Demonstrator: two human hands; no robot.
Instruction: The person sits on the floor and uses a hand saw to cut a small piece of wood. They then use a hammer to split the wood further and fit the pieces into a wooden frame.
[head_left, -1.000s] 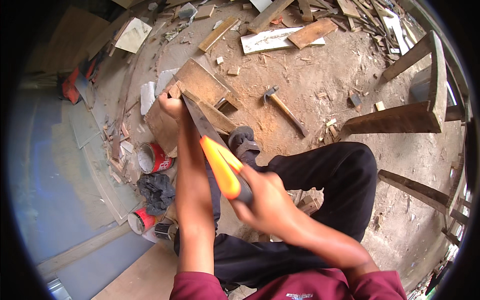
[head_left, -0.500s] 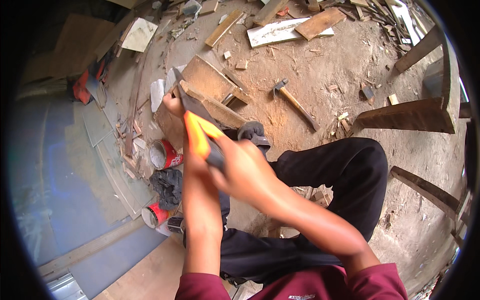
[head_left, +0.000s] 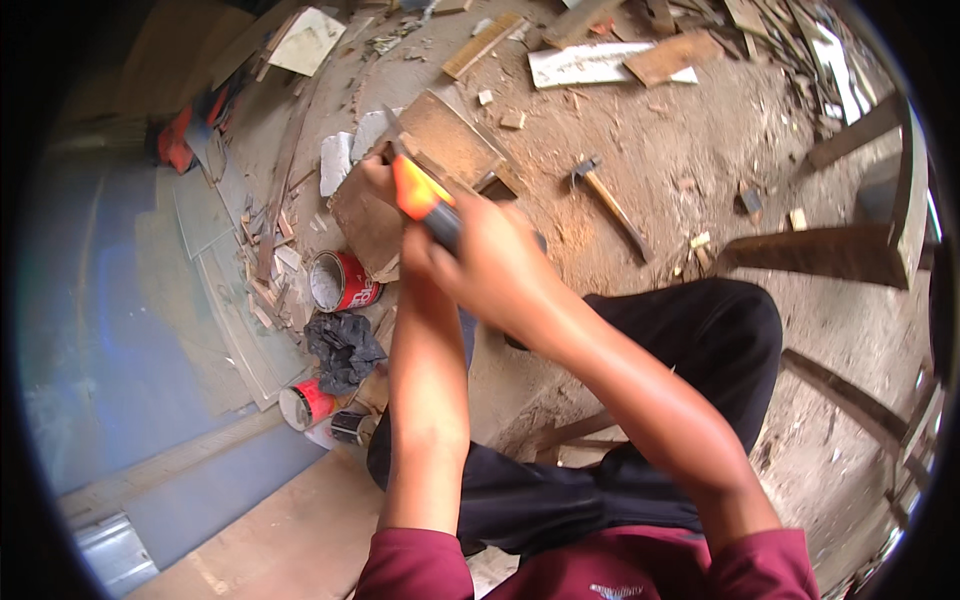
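Observation:
My right hand (head_left: pixel 490 250) is closed round the black and orange handle of a handsaw (head_left: pixel 418 188). Its blade points away from me to the upper left, over a block-like assembly of boards low on the ground. My left hand (head_left: pixel 378 175) is just left of the saw, its fingers closed on the edge of a wooden board and partly hidden by the saw. The wide face of a sawdust-covered board (head_left: pixel 450 125) shows beyond the blade. Another brown board (head_left: pixel 365 225) lies below my left hand. My right forearm crosses over my left wrist.
A hammer (head_left: pixel 612 208) lies on the dirt floor to the right. Red cans (head_left: pixel 360 285) and crumpled black plastic (head_left: pixel 343 350) stand by my left forearm. Grey sheets (head_left: pixel 140 330) cover the left side. A wooden frame (head_left: pixel 815 248) stands at right; white board (head_left: pixel 590 65) and scraps lie beyond.
My right hand has pushed the handsaw forward, its handle now close beside my left hand. My left hand keeps its place on the wood. The whole view has shifted slightly.

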